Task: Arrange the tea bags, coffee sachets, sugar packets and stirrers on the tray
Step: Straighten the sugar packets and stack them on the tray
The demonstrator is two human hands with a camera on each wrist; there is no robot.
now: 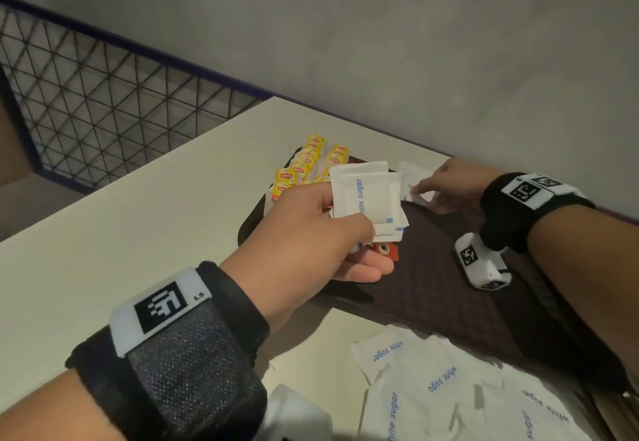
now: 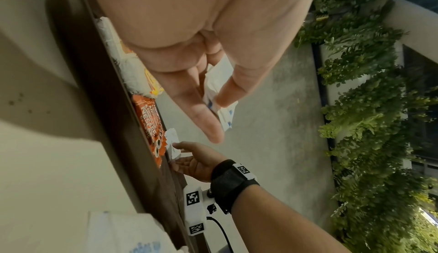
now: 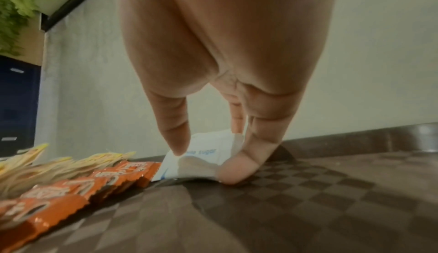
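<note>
I keep a small fan of sugar packets (image 1: 366,198) pinched in my left hand (image 1: 321,236), thumb on top and fingers curled beneath, hovering over the near side of the tray (image 1: 449,288) so the supply sits close to where I am laying them down and my other hand need not travel back to the table each time. My right hand (image 1: 446,183) reaches to the far side of the tray and presses a single packet (image 3: 196,161) down between thumb and fingertips (image 3: 237,174), the fingers bent round its edges, because I want it to settle flat and square next to the coffee sachets (image 3: 71,191) rather than slide on the checkered liner. The yellow tea bags (image 1: 311,164) already stand in overlapping rows at the far left corner, with the orange sachets lined up beside them, so I judge the sugar belongs in the next strip along. More packets lie loose on the white table (image 1: 138,205) just in front of the tray, waiting their turn (image 1: 449,382). I see no stirrers from here.
</note>
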